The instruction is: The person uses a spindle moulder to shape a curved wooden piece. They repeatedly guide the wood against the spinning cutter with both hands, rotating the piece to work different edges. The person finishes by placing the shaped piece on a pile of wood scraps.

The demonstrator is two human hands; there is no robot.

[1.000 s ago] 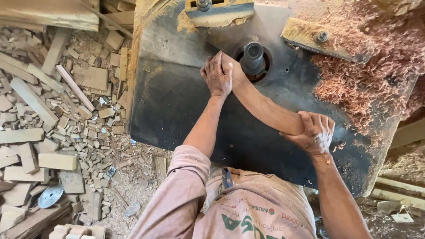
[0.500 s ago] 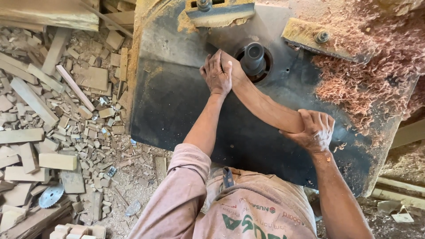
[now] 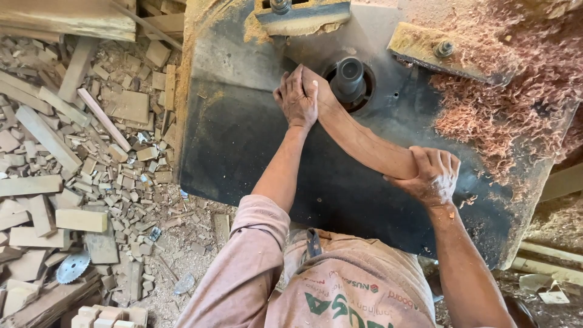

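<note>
A curved brown wooden piece [image 3: 364,143] lies flat on the dark metal machine table [image 3: 243,133]. My left hand [image 3: 297,97] presses down on its far end, right beside the upright spindle cutter [image 3: 349,76] in the round table opening. My right hand [image 3: 431,176] grips the near end of the same piece. Both arms reach forward over the table from my pink sleeve and shirt at the bottom.
A heap of reddish wood shavings [image 3: 510,91] covers the table's right side. Two metal fence brackets [image 3: 437,48] sit at the back. The floor at left holds several wood offcuts [image 3: 73,152] and a circular saw blade [image 3: 71,267].
Both hands and the wooden piece stay almost where they were; my right hand has shifted very slightly along the near end.
</note>
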